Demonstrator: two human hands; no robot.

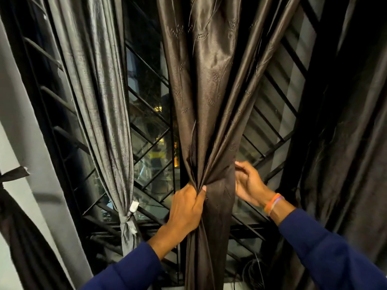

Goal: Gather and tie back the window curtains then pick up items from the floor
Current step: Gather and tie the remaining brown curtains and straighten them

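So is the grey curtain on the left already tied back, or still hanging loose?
Tied back. The grey curtain is cinched into a knot low down, its folds narrowing to that point.

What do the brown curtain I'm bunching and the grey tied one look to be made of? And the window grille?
Brown curtain: looks like satin-type woven fabric, glossy, with a woven leaf pattern; the left hand grips its folds. Grey curtain: thinner-looking cloth with a slubby, silky sheen, knotted low. Window grille: dark straight bars, probably painted metal; can't confirm.
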